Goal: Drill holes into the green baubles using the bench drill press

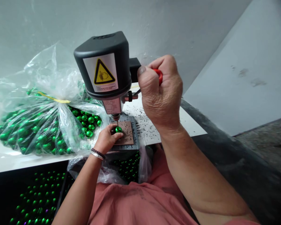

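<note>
A black bench drill press (102, 62) with a yellow warning label stands in front of me. My left hand (107, 137) pinches a shiny green ball (118, 129) between thumb and fingers on a brown board (127, 134), directly below the drill bit (117, 122). The bit's tip meets the top of the ball or hangs just above it; I cannot tell which. At the right of the machine, my right hand (162, 90) is wrapped around the red-ended feed handle (158, 75). Most of that handle is hidden by the fingers.
A clear plastic bag (61, 115) full of green balls lies left of the drill. Dark shavings (140, 115) are scattered over the white table (192, 123). Below the table edge, a dark tray (4, 193) bears rows of green balls, and an open bag (144, 162) holds more.
</note>
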`<state>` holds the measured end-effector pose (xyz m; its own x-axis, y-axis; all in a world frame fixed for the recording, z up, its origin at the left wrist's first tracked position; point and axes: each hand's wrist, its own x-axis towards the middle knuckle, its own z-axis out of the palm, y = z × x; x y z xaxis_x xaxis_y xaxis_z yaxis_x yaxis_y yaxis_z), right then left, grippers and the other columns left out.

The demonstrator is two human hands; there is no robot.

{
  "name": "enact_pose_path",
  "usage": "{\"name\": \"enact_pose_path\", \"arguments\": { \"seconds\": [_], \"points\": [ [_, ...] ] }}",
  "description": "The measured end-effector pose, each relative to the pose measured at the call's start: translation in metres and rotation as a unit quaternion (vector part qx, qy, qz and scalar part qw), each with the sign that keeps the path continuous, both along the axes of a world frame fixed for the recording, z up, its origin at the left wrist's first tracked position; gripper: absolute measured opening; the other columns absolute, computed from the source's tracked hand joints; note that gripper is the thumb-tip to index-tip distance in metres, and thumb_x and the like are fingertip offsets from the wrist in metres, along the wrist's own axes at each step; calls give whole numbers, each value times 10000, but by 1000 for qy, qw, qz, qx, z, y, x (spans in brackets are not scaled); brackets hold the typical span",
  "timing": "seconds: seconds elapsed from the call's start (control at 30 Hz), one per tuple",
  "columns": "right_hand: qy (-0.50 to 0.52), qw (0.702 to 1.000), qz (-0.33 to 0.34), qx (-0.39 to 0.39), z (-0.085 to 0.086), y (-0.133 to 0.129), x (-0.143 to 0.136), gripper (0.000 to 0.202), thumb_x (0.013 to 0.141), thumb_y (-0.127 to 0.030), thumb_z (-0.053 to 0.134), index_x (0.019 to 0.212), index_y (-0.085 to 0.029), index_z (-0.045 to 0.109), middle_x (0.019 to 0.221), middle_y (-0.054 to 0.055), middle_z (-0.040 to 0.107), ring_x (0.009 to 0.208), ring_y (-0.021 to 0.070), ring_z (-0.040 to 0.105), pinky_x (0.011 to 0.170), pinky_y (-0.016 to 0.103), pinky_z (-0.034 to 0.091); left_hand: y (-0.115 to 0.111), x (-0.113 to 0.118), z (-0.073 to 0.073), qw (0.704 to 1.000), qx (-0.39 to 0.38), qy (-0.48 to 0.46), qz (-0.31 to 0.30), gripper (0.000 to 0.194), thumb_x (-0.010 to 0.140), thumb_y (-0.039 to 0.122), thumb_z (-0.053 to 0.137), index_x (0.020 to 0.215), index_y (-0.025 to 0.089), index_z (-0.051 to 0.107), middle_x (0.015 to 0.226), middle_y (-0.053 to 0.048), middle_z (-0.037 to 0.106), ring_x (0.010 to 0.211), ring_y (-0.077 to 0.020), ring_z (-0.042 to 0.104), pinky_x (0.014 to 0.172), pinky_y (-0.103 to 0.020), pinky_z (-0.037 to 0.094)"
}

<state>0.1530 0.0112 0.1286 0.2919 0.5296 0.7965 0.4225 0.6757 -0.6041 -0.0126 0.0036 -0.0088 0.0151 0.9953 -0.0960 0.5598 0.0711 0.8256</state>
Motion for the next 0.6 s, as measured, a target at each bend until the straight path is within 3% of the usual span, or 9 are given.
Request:
{"name": "enact_pose_path", "arguments": {
  "seconds": [0.17, 0.3, 0.43, 0.6],
  "points": [
    [-6, 1000, 4, -10, 0, 0, 1, 241, 833, -377, 443, 694, -193, 376, 575, -55, 342, 506, 36, 329, 505, 174, 330, -5, -8, 3, 990, -59, -127, 29, 425, 638, 358, 677, 1010, 161, 616, 869, -45, 666, 682, -144, 598, 625, -265, 482],
    [-2, 1000, 8, -12, 0, 0, 1, 257, 824, -406, 452, 693, -202, 367, 558, -55, 365, 488, 43, 341, 506, 185, 345, -5, -7, 6, 981, -86, -169, 43, 423, 604, 345, 695, 959, 130, 611, 763, -24, 644, 632, -126, 579, 562, -241, 472],
    [-1, 999, 13, -34, 0, -2, 1, 240, 828, -392, 443, 704, -205, 358, 560, -58, 371, 484, 40, 356, 523, 187, 351, -5, -5, 9, 983, -84, -151, 60, 435, 584, 323, 708, 967, 134, 628, 737, -14, 652, 568, -106, 553, 547, -238, 463],
    [-3, 999, 14, -30, 0, -2, 1, 242, 829, -396, 441, 707, -205, 358, 568, -57, 366, 489, 40, 356, 527, 188, 352, -1, -3, 6, 998, -36, -26, 39, 420, 609, 327, 691, 1003, 184, 663, 782, -24, 686, 658, -154, 601, 633, -268, 470]
  ]
}}
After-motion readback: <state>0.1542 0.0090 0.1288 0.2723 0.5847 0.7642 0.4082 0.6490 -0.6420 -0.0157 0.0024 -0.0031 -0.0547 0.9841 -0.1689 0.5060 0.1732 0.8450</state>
